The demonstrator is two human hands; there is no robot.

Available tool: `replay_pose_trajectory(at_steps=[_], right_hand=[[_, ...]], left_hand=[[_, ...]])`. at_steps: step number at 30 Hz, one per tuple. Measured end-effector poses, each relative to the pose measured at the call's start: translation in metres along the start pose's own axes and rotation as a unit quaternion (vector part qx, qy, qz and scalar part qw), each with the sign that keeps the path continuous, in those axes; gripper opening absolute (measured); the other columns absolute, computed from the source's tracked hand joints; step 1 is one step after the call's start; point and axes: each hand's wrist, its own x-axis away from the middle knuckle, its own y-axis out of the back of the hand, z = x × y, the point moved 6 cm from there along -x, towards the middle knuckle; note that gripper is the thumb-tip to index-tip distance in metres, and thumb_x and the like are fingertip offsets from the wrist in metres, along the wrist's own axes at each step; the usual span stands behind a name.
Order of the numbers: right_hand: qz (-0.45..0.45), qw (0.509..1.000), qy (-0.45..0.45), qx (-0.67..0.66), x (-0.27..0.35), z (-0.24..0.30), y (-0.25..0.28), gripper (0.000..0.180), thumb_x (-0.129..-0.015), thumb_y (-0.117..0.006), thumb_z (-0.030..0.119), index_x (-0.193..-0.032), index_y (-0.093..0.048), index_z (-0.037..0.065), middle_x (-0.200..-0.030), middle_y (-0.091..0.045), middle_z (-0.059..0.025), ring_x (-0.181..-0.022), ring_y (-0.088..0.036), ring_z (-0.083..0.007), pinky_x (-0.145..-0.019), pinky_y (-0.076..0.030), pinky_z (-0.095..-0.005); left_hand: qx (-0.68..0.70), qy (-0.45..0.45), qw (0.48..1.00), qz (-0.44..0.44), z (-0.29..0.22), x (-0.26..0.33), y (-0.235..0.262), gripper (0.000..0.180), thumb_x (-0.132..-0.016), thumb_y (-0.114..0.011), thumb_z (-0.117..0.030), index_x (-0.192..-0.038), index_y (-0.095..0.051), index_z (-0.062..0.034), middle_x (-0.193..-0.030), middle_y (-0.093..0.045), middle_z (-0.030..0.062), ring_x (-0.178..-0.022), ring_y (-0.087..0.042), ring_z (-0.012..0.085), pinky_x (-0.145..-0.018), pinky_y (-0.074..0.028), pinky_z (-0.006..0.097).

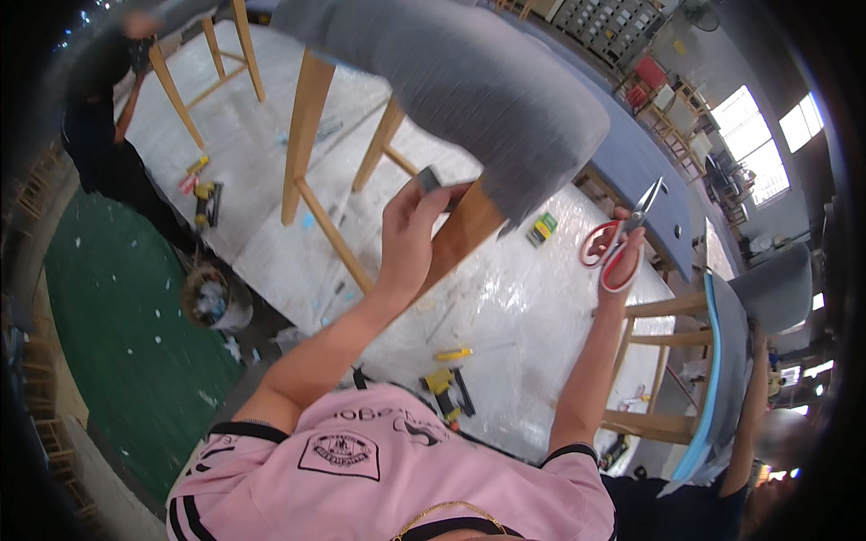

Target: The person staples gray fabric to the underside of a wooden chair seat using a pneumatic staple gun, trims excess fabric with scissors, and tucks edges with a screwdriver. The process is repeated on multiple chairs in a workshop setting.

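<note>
A chair with grey fabric upholstery (505, 95) and wooden legs stands in front of me on the worktable. My left hand (408, 239) is beside its nearest wooden leg (465, 236), pinching a small dark grey fabric piece (430, 180) between thumb and fingers; some fingertips are hidden. To the right of the chair, my right hand (622, 251) grips a pair of scissors (642, 209) by the red handles. Their blades point up and away, slightly apart, clear of the fabric. A ragged fabric edge (512, 221) hangs at the top of the near leg.
Plastic film covers the worktable (505, 316). Near me lie a yellow-black staple gun (442, 392) and a yellow-handled tool (454, 354). A small green-yellow box (542, 229) sits beyond. Co-workers stand far left (104, 117) and lower right, beside another grey chair (722, 361). A waste bucket (230, 302) stands left.
</note>
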Motion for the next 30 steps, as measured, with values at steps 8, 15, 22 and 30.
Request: replay_pose_trajectory(at_steps=[8, 15, 22, 30], right_hand=[[-0.062, 0.945, -0.151, -0.282, -0.074, -0.211, 0.004, 0.065, -0.105, -0.04, 0.06, -0.141, -0.059, 0.009, -0.132, -0.065, -0.0075, -0.121, -0.059, -0.0247, -0.107, -0.042, -0.0442], [0.077, 0.859, -0.152, -0.482, -0.084, -0.197, -0.076, 0.049, -0.105, -0.047, 0.046, -0.124, -0.065, 0.005, -0.12, -0.072, -0.0123, -0.109, -0.068, -0.0263, -0.098, -0.053, -0.0386], [-0.068, 0.918, -0.129, -0.369, -0.049, -0.171, -0.068, 0.037, -0.097, -0.059, 0.045, -0.112, -0.07, 0.013, -0.1, -0.073, -0.0052, -0.092, -0.068, -0.0227, -0.081, -0.056, -0.043], [-0.035, 0.953, -0.014, -0.301, -0.044, -0.076, -0.018, 0.04, -0.098, -0.059, 0.043, -0.116, -0.066, 0.009, -0.106, -0.073, -0.0067, -0.099, -0.071, -0.0204, -0.085, -0.058, -0.0361]], left_hand=[[-0.221, -0.245, 0.943, 0.041, 0.019, 0.048, 0.019, 0.051, -0.1, -0.061, -0.027, -0.129, -0.047, 0.0124, -0.119, -0.062, 0.0219, -0.106, -0.063, 0.024, -0.094, -0.048, 0.037], [-0.327, -0.316, 0.888, 0.065, 0.01, 0.073, 0.039, 0.068, -0.08, -0.086, -0.018, -0.129, -0.048, 0.0085, -0.115, -0.067, 0.0223, -0.097, -0.071, 0.0271, -0.084, -0.054, 0.036], [-0.372, -0.264, 0.89, -0.012, -0.025, 0.063, 0.046, 0.072, -0.078, -0.091, -0.022, -0.129, -0.048, 0.0035, -0.11, -0.071, 0.0164, -0.097, -0.071, 0.0201, -0.083, -0.054, 0.032], [-0.195, -0.201, 0.959, -0.044, -0.085, 0.031, 0.053, 0.066, -0.085, -0.084, -0.015, -0.135, -0.043, -0.0008, -0.113, -0.069, 0.0106, -0.098, -0.067, 0.0148, -0.085, -0.052, 0.029]])
